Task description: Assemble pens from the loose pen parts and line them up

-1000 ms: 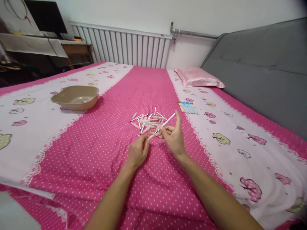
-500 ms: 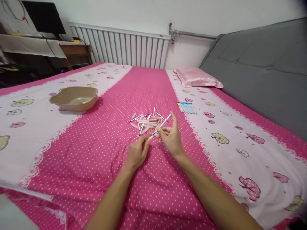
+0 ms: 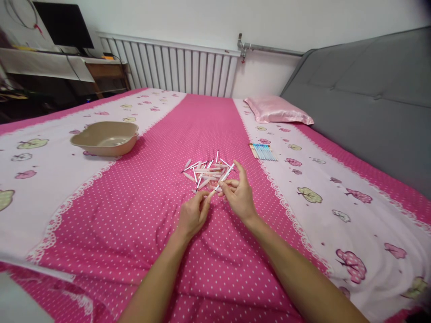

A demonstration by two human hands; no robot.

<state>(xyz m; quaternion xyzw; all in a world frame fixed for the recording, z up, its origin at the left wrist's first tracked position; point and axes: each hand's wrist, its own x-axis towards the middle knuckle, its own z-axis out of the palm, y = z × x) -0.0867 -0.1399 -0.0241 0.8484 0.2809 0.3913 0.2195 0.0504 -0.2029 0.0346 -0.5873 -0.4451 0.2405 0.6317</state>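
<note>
My left hand (image 3: pixel 193 211) pinches a short pale pen barrel (image 3: pixel 212 193) between thumb and fingers. In my right hand (image 3: pixel 241 199) is a slim white pen refill (image 3: pixel 228 172), tilted up to the right, with the index finger at its upper end. The refill's lower end meets the barrel between the hands; how far inside it sits, I cannot tell. Just beyond my hands lies a loose pile of pen parts (image 3: pixel 205 172), white sticks with dark ends and pinkish pieces, partly hidden by my fingers.
A row of blue and peach pens (image 3: pixel 264 151) lies to the right of the pile. A beige plastic basin (image 3: pixel 104 140) stands at left on the pink dotted bedspread (image 3: pixel 155 215). Farther back are a pink pillow (image 3: pixel 276 110), a grey headboard (image 3: pixel 363 85) and a radiator (image 3: pixel 175 65).
My right hand has tipped slightly, and the refill's upper end has moved down and left, nearer the barrel. Less of the refill's dark end shows. My left hand has barely moved.
</note>
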